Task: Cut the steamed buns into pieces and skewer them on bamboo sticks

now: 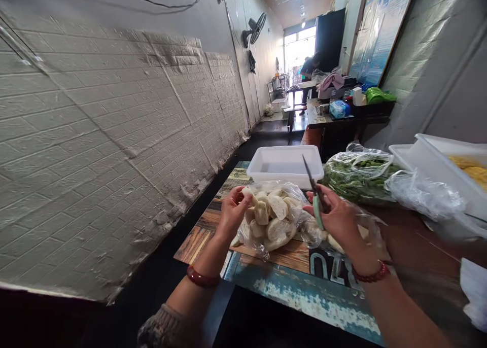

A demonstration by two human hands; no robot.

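Note:
A clear plastic bag point(262, 244) full of pale off-white food chunks point(279, 207) lies opened on the table; I cannot tell what kind of food they are. At its far left side, my left hand point(234, 208) pinches one pale piece point(247, 192) between thumb and fingers. My right hand point(337, 216) is closed round green-handled scissors point(312, 178), their dark blades pointing up and away, just right of the bag. Beneath the right wrist lies more clear plastic with pale pieces in it, partly hidden by the hand.
Behind the bag stands a white plastic tub point(285, 158). To the right are a bag of green pods point(357, 173) and a white bin point(437, 158) with yellow food. The patterned table point(274, 284) has its edge nearest me. A person point(310, 69) stands far back.

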